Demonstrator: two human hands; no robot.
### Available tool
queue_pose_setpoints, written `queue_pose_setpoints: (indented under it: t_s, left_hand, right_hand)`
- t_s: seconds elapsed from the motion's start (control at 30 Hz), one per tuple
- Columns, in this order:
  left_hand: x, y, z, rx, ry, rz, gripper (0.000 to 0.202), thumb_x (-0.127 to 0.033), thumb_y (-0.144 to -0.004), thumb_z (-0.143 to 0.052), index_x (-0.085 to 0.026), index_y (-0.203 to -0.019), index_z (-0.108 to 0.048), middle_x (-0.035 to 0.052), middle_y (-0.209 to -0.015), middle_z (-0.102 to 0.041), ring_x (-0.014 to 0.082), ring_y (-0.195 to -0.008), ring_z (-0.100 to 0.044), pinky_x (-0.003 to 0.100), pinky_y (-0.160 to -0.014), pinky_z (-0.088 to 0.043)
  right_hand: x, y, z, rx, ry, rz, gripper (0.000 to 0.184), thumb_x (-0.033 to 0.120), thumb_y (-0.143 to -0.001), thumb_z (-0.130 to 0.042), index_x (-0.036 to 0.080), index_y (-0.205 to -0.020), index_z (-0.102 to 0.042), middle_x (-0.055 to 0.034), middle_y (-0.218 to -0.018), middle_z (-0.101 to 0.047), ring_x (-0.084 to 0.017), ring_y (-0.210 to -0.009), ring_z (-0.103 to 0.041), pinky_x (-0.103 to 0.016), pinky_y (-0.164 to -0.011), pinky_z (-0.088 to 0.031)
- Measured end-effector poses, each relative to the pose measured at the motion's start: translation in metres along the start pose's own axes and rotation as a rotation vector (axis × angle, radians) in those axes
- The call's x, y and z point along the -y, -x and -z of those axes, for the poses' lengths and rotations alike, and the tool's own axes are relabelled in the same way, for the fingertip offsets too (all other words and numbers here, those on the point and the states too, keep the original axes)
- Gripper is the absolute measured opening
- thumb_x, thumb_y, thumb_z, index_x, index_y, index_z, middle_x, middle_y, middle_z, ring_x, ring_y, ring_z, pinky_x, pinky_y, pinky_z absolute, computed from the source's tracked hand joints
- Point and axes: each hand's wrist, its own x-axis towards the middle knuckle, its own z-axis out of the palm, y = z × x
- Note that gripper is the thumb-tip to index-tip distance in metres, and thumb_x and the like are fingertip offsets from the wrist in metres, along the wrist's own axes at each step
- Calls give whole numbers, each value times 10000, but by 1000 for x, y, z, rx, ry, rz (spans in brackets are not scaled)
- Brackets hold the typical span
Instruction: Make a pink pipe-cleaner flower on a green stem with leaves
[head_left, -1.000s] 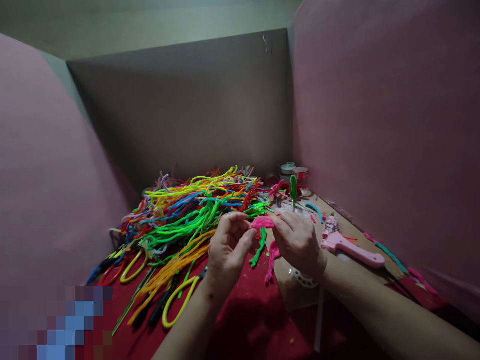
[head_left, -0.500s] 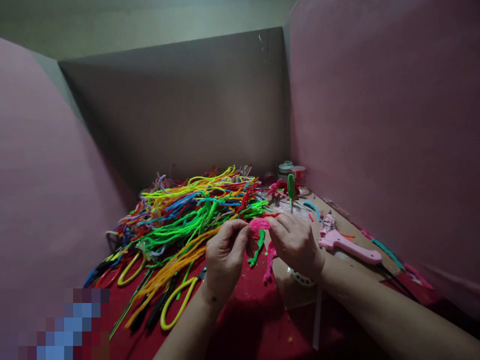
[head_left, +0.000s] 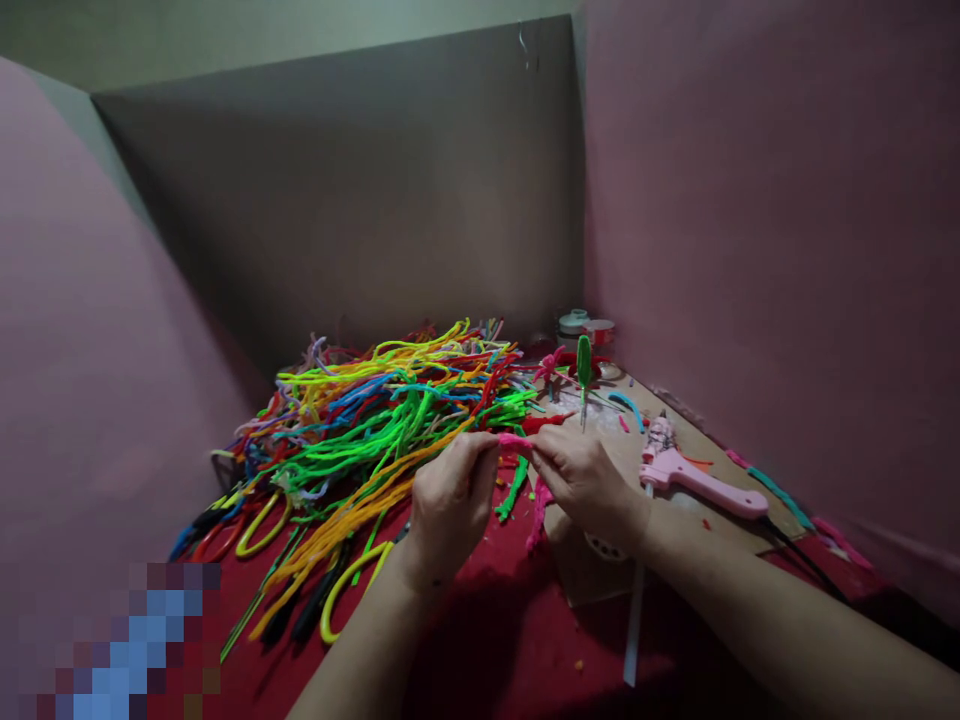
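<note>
Between my hands is a small piece of fuzzy pink pipe cleaner. The fingers of my left hand pinch its left end, and my right hand pinches the right end. Fingertips hide part of both ends. Just below lie a green pipe cleaner piece and another pink piece on the red cloth. A large pile of multicoloured pipe cleaners spreads out to the left, beyond my left hand.
A pink glue gun with a glue stick lies on the board at right. Yellow-handled scissors rest at left near my forearm. Small jars stand at the back. Pink panels flank both sides.
The pink piece has turned and now looks narrower between my fingers. My left hand has rolled inward, its thumb less visible. The view has shifted slightly.
</note>
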Motion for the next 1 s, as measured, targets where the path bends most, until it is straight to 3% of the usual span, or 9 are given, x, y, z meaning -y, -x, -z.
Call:
queue_pose_setpoints:
  t_s: [0.2,0.3,0.43,0.63,0.73,0.83,0.93,1.0]
  left_hand:
    - [0,-5,4,20,32,147,42,-174,-817,-520,-178,-808,-561,-22,-625,-596,80,-524,-559,170,-516,-423]
    - [0,-5,3,17,64,191,48,-178,-811,-528,-174,-782,-567,-39,-571,-561,66,-469,-518,165,-494,-408]
    - [-1,-4,1,23,93,182,61,-161,-803,-525,-167,-762,-570,-48,-540,-531,59,-448,-495,160,-476,-394]
    - [-1,-3,2,61,78,123,68,-141,-806,-516,-161,-768,-569,-47,-556,-518,54,-455,-483,159,-472,-380]
    - [-1,-3,1,63,68,116,73,-145,-811,-512,-162,-762,-564,-42,-579,-521,54,-464,-484,163,-478,-382]
    - [-2,-3,1,68,157,200,60,-176,-835,-493,-172,-853,-550,-41,-608,-538,57,-464,-502,163,-469,-393]
    - [-3,-3,0,6,258,304,199,-207,-854,-483,-183,-1052,-482,-55,-613,-540,62,-446,-497,165,-452,-397]
    - [-3,-3,-2,-31,218,255,216,-199,-842,-508,-188,-1057,-490,-47,-635,-560,67,-481,-513,170,-490,-414]
  right_hand:
    - [8,-6,9,146,-262,-148,197,155,-863,-448,150,-720,-583,-17,-662,-548,-121,-625,-480,-240,-592,-361]
    - [12,-7,13,173,-366,-223,230,162,-855,-428,154,-656,-543,-7,-647,-525,-116,-613,-468,-240,-587,-347]
    - [9,-7,11,227,-468,-381,286,218,-837,-418,170,-556,-443,30,-547,-414,-96,-519,-369,-234,-508,-282]
    - [-3,-7,4,334,-582,-453,252,225,-756,-442,175,-512,-405,48,-507,-321,-85,-490,-287,-239,-468,-217]
    - [-3,-8,5,326,-616,-486,238,257,-743,-453,171,-522,-434,48,-510,-325,-85,-493,-288,-237,-467,-213]
    - [0,-9,6,284,-631,-514,241,265,-730,-465,171,-510,-438,47,-507,-334,-84,-490,-294,-237,-467,-216]
    - [2,-9,6,235,-743,-642,259,270,-727,-471,185,-493,-400,61,-463,-313,-75,-435,-273,-238,-434,-197]
    - [1,-9,4,194,-807,-714,263,269,-726,-477,192,-491,-386,70,-440,-300,-72,-404,-267,-237,-416,-188]
